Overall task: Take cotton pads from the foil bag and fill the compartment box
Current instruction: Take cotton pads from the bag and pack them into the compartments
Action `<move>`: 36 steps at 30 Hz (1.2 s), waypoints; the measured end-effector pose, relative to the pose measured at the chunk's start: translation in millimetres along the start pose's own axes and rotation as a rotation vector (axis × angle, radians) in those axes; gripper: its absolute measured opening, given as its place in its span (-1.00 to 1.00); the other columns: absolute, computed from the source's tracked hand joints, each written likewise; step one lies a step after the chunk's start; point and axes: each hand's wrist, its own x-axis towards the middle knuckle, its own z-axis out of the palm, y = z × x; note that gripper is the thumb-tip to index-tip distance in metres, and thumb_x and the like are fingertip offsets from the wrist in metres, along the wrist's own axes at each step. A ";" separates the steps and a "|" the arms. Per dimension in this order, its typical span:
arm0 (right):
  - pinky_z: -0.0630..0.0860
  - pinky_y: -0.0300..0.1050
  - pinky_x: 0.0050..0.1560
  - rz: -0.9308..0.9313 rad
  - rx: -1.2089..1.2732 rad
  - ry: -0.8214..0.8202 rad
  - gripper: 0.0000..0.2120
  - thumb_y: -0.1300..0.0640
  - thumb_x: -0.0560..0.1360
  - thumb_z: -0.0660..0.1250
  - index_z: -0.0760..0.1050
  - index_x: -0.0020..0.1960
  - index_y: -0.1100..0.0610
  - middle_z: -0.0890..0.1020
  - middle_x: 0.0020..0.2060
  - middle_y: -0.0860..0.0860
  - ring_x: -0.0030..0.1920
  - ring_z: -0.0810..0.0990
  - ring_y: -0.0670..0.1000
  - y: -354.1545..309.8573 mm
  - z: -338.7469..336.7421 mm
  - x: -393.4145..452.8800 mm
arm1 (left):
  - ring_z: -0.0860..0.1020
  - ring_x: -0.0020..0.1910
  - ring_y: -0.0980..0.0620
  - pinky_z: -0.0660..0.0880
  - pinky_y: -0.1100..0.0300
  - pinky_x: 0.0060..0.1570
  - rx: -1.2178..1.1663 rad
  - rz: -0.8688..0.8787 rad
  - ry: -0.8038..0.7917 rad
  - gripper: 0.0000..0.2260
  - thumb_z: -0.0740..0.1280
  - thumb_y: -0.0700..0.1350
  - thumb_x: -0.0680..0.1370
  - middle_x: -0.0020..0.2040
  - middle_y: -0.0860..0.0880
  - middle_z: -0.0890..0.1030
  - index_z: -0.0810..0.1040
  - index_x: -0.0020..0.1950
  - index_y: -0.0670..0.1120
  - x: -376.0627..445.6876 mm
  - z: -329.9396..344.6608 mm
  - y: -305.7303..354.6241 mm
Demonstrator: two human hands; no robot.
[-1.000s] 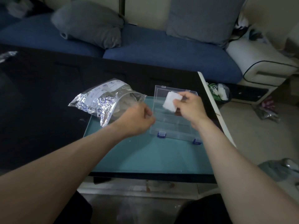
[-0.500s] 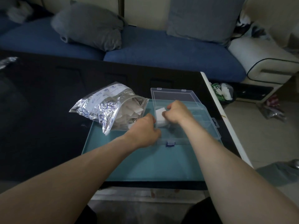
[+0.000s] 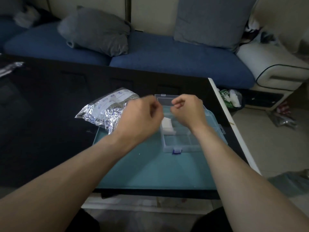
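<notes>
Our left hand hangs over the mouth of the foil bag, fingers curled in with nothing visible between them; motion blur keeps us from telling whether anything thin is pinched there. Our right hand hovers above the compartment box, fingers loosely curled, thumb near the forefinger, holding nothing that we can see. We see the clear box standing open on the teal mat, its lid tipped back toward the sofa, a blue latch at its near edge. White cotton pads lie in the box's left compartment, just below our left hand. The crinkled bag lies to the left of the box, partly on the mat and partly on the black table.
</notes>
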 end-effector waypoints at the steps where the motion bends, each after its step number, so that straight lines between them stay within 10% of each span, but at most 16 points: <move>1: 0.44 -0.38 -0.16 -0.034 0.094 -0.029 -0.86 0.25 0.50 0.44 0.62 -0.05 0.02 0.62 -0.25 -0.14 -0.23 0.56 -0.22 -9.6 -0.6 -5.4 | 0.57 -0.30 0.10 0.49 0.18 -0.24 -0.025 0.021 0.097 -0.91 0.34 -0.10 0.51 -0.29 0.06 0.63 0.64 -0.11 -0.05 3.9 -9.5 -1.2; 7: 0.38 -0.38 -0.15 -0.209 0.005 -0.303 -0.49 0.14 0.35 0.59 0.59 0.28 0.12 0.66 0.07 -0.02 -0.05 0.60 -0.08 -40.8 30.7 -30.8 | 0.40 0.31 -0.15 0.33 -0.05 0.28 0.395 -0.065 -0.095 -0.54 0.35 0.10 0.49 0.27 -0.12 0.49 0.49 0.33 -0.08 19.7 -36.6 -52.0; 13: 0.47 -0.16 0.15 -0.244 -0.101 -0.250 -0.36 0.16 0.34 0.53 0.47 0.39 0.14 0.59 0.22 0.11 0.21 0.55 0.11 -43.2 64.3 -27.8 | 0.61 -0.14 -0.17 0.55 -0.03 -0.12 0.173 -0.199 -0.088 -0.76 0.24 -0.04 0.60 -0.20 -0.11 0.66 0.63 -0.07 -0.14 14.1 -41.0 -66.5; 26: 0.58 0.02 -0.09 -0.374 -0.105 -0.119 -0.81 0.14 0.55 0.34 0.71 0.05 -0.01 0.74 -0.15 -0.01 -0.09 0.66 0.13 -50.1 44.7 -19.2 | 0.55 -0.13 -0.23 0.51 -0.18 0.00 0.108 -0.252 -0.030 -0.64 0.10 0.13 0.51 -0.26 -0.09 0.56 0.47 -0.30 -0.08 15.8 -46.7 -63.9; 36: 0.25 -0.29 -0.48 -0.080 0.083 -0.032 -0.72 0.16 0.45 0.45 0.47 -0.40 0.11 0.44 -0.57 -0.09 -0.50 0.39 -0.14 -32.0 7.6 -27.2 | 0.46 0.21 -0.16 0.31 -0.08 0.24 0.281 -0.304 -0.079 -0.71 0.26 0.07 0.58 0.18 -0.11 0.56 0.59 0.15 -0.09 16.5 -35.0 -55.3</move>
